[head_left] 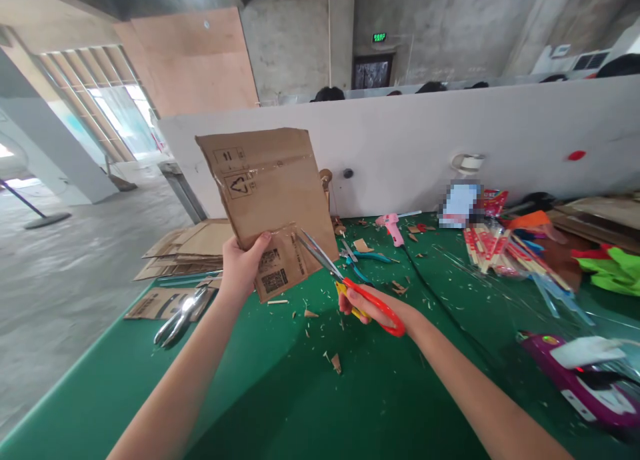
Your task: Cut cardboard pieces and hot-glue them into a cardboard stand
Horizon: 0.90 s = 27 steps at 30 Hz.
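Note:
My left hand [241, 265] grips a brown piece of cardboard [275, 200] by its lower left side, holding it up above the green table. Printed symbols and a square code show on the cardboard, and clear tape runs across it. In my right hand [367, 305] is a pair of scissors [327, 263] with red and yellow handles. Their blades point up and left and overlap the lower right part of the cardboard; whether they are cutting into it I cannot tell.
Stacked cardboard [187, 243] and silver pliers [181, 317] lie left. Behind the scissors are teal-handled pliers [367, 257] and a pink glue gun [393, 228] with a black cord. A purple power strip [575, 380] stands right. Cardboard scraps litter the green table [280, 393]; a white partition [400, 147] rises behind.

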Motion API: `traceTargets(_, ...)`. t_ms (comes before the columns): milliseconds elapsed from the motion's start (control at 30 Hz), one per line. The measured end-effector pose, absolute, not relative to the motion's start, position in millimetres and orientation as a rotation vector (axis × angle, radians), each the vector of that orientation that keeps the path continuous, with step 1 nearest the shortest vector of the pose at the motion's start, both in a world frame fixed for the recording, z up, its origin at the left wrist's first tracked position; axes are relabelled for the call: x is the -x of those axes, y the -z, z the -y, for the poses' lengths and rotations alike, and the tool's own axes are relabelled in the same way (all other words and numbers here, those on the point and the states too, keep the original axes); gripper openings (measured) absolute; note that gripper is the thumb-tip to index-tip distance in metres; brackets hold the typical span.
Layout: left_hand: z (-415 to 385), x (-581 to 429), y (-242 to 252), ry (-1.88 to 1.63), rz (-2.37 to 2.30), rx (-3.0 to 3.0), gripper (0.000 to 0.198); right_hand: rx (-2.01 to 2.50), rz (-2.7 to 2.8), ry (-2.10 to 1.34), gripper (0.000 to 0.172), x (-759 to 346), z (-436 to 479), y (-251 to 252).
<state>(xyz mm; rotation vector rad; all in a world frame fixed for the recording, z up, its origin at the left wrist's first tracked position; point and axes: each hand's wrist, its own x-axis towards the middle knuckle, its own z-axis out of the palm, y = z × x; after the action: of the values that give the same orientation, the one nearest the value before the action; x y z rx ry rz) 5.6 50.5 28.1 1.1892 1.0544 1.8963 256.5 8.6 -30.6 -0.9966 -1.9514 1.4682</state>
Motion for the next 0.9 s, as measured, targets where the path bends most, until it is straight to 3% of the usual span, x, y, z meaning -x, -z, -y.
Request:
traceTargets(567,-53,-4,-15,-1.875,-1.322,-1.551,0.029,1.048,1.932,-1.642,0.065,-264,-8,22)
traceTargets(900,-52,-14,-18,-1.852,-1.003,-1.100,0.037,1.005,1.876,-1.686,0.062,-261,-3,19)
